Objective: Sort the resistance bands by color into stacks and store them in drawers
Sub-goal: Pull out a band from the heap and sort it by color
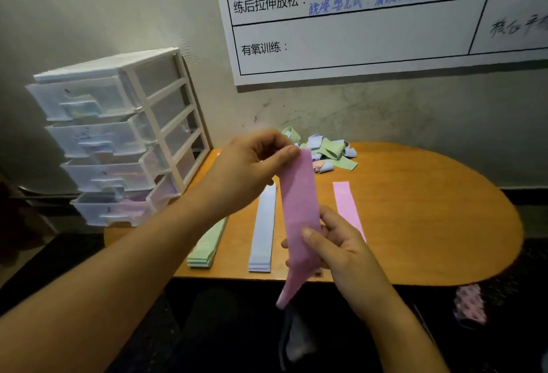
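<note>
A pink resistance band (299, 209) hangs lengthwise above the table's near edge, held at both ends. My left hand (252, 171) pinches its top end and my right hand (338, 242) grips its lower part. On the wooden table (430, 209) lie a green stack (207, 243), a blue stack (264, 227) and a flat pink band (347, 206), side by side. A loose pile of green, blue and orange bands (323, 150) sits at the back by the wall. The clear plastic drawer unit (118, 138) stands at the left, its drawers partly pulled out.
A white chart with printed and handwritten text (355, 16) hangs on the wall behind the table. A pink-patterned object (471, 304) lies in the dark area below the table's right side. The right half of the table is bare wood.
</note>
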